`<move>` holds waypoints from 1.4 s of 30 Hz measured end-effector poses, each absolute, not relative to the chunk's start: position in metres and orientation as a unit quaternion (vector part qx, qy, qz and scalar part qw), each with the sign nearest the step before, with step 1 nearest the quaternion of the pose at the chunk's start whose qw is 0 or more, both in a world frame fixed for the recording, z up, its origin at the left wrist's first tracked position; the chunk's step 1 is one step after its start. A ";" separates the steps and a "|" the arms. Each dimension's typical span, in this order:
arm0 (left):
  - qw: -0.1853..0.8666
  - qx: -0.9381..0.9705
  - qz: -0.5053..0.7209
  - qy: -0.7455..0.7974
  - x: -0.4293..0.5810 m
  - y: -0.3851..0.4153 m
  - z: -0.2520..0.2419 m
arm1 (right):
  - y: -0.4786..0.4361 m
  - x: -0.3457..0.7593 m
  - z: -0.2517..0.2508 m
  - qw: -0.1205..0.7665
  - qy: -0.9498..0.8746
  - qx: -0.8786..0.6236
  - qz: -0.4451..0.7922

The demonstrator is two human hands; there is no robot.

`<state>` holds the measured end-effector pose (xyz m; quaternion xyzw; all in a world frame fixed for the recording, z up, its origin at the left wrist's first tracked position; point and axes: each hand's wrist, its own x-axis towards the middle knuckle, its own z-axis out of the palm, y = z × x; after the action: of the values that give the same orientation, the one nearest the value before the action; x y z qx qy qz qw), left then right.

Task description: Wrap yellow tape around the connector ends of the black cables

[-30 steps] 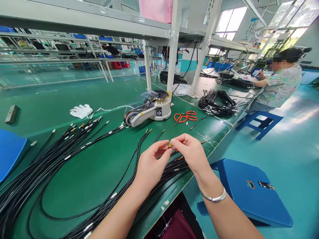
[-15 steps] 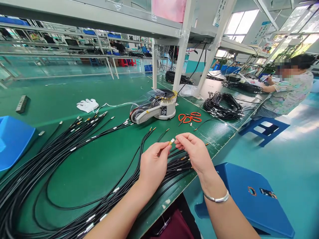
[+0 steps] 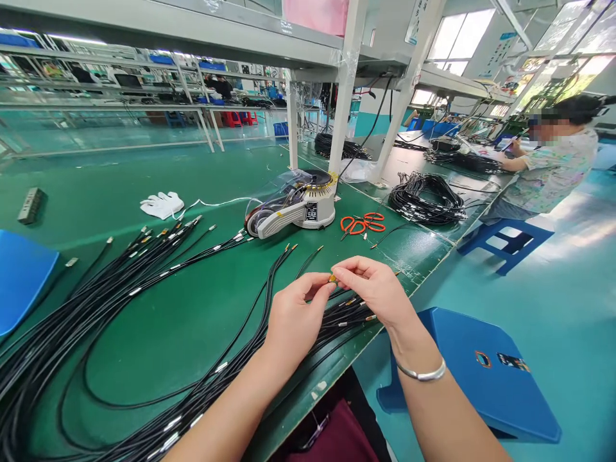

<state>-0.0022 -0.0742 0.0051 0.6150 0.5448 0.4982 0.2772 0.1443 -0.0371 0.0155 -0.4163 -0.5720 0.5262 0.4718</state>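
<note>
My left hand point(image 3: 296, 314) pinches a small cable end point(image 3: 332, 278) wrapped in yellow, between thumb and fingers. Meeting it tip to tip, my right hand point(image 3: 375, 289) is closed over the other side of that same end, and its fingers hide the outermost part. A silver bangle point(image 3: 426, 373) circles the right wrist. Beneath both hands lies a bundle of black cables point(image 3: 250, 359), many with pale bands and gold-coloured tips. The cable ends of a second bundle point(image 3: 144, 247) fan out at the left on the green table point(image 3: 144, 346).
Beyond the hands stands a round tape dispenser point(image 3: 298, 208), with orange-handled scissors point(image 3: 363, 223) to its right. A white glove point(image 3: 162, 205) lies farther left. Coiled cables point(image 3: 426, 197) sit near the edge. Blue stools point(image 3: 481, 372) flank the table; a person point(image 3: 553, 160) works at right.
The right fingers have closed in on the cable end and now cover the white tip that showed before. The view has shifted slightly.
</note>
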 end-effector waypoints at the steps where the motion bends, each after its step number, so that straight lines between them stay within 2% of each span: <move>1: 0.294 0.612 0.489 0.547 -0.004 -0.072 0.007 | -0.036 0.148 0.015 0.471 -0.578 -0.423 0.515; 5: 0.319 0.596 0.450 0.584 -0.024 -0.062 0.018 | -0.030 0.165 0.005 0.481 -0.582 -0.466 0.461; 12: 0.241 0.730 0.257 0.586 -0.046 -0.062 0.010 | -0.026 0.193 -0.024 0.467 -0.593 -0.504 0.420; 19: 0.182 0.791 0.205 0.547 -0.021 -0.083 -0.023 | -0.017 0.194 -0.030 0.476 -0.610 -0.534 0.341; 23: 0.091 0.814 0.203 0.537 -0.019 -0.088 -0.031 | -0.023 0.219 -0.017 0.532 -0.560 -0.553 0.312; 27: 0.058 0.819 0.175 0.543 -0.026 -0.078 -0.036 | -0.067 0.240 -0.020 0.570 -0.474 -0.522 0.423; 31: 0.085 0.832 0.180 0.518 -0.031 -0.065 -0.038 | -0.117 0.231 -0.048 0.453 -0.461 -0.508 0.569; 34: 0.062 0.835 0.211 0.505 -0.032 -0.064 -0.041 | -0.134 0.223 -0.065 0.420 -0.458 -0.532 0.575; 42: 0.041 0.832 0.228 0.504 -0.033 -0.066 -0.049 | -0.112 0.230 -0.064 0.448 -0.483 -0.527 0.537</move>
<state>-0.0326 -0.0657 -0.0490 0.8321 0.5041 0.2277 0.0405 0.2295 -0.1125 -0.0641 -0.5273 -0.4830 0.5368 0.4478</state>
